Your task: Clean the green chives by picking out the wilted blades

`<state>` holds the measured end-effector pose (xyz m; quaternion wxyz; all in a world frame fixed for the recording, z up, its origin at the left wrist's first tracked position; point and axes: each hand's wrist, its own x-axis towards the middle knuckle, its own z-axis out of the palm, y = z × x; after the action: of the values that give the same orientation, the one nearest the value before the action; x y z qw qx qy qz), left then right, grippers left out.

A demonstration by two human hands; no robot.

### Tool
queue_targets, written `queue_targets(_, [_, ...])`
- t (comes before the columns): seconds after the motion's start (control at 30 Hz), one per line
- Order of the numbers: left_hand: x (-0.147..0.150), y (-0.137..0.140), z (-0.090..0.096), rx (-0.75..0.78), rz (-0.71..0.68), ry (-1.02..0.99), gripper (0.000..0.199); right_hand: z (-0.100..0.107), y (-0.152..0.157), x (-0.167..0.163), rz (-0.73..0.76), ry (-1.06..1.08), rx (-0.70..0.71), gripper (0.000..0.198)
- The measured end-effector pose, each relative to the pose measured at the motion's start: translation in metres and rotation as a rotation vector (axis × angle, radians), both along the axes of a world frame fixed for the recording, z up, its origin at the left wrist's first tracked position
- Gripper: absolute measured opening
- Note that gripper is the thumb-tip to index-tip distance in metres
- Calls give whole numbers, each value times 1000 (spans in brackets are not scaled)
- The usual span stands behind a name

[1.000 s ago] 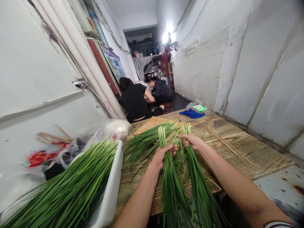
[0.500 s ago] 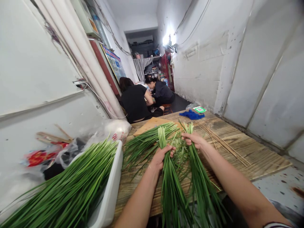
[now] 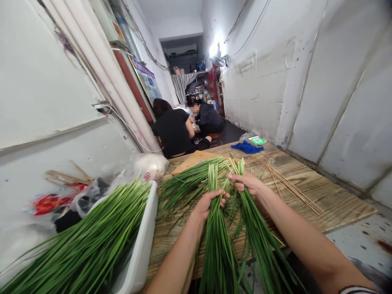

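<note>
My left hand [image 3: 212, 202] is closed round a bunch of Chinese chives [image 3: 219, 241], pale stem ends up and green leaves hanging past the table's near edge. To its right, my right hand [image 3: 246, 183] grips a second bunch of chives [image 3: 260, 232], held near the pale ends. The right fingertips are close to a few stems between the two bunches; whether they pinch one I cannot tell. Behind my left hand, a pile of chives [image 3: 190, 179] lies on the wooden table [image 3: 324, 183]. Loose trimmings, partly hidden, lie between and behind the hands.
A white tub [image 3: 147, 241] heaped with chives [image 3: 92, 228] stands at the left, beside plastic bags [image 3: 150, 167]. Thin sticks [image 3: 290, 188] lie on the right of the table. A blue cloth [image 3: 247, 147] and a green card [image 3: 257, 140] are at the far edge. Two people sit beyond.
My right hand has moved slightly left with its bunch, closer to my left hand. The bunch in my left hand has shifted a little, its leaves now hanging more to the left.
</note>
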<state>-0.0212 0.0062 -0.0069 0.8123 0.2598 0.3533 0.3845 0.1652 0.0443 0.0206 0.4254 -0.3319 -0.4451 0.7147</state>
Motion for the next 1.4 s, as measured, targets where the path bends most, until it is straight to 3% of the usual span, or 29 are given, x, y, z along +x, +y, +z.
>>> queue_targets(0.17, [-1,-1,2,-6,-3,-29,9,0,-3,-5,-81,-74,6,34])
queue_targets(0.8, [-4,2,1,-59,-91,-142,11,1,-4,-7,-85,-45,29,30])
queue_targets(1.1, [-2,-2,1,-63,-164,-155,12,-8,-5,-17,-298,-259,107,21])
queue_targets(1.4, [-5,-2,1,36,-131,-93,18,-11,11,-4,-445,-214,-66,16])
